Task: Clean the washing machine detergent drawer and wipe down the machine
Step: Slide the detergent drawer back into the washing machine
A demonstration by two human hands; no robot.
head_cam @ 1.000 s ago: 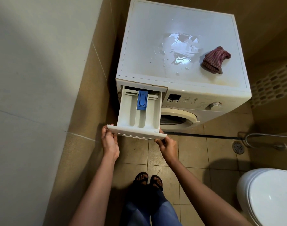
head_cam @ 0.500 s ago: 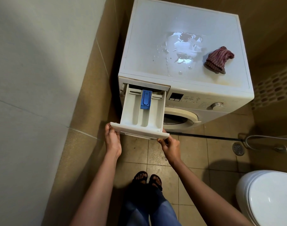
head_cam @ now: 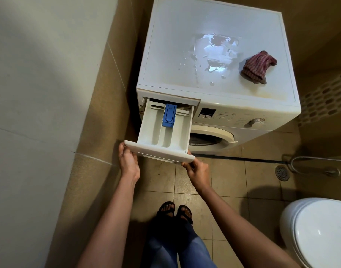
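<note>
Tiled bathroom floor (head_cam: pixel 233 180) surrounds a white washing machine (head_cam: pixel 175 35). Its detergent drawer (head_cam: pixel 165 136) juts out at the front left, with the left hand (head_cam: pixel 128 161) and right hand (head_cam: pixel 197 170) clamped on its near corners. The step looks like drawer removal, so next the blue insert (head_cam: pixel 169 115) probably needs pressing (likely the release catch). The compartments look pale and bare.

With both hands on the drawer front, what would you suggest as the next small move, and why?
Probably ease the detergent drawer straight out a little further, kept level. The left hand and right hand grip the two ends of its front panel, its rear by the blue insert sits inside the washing machine slot, and the cloth lies on top.
</note>
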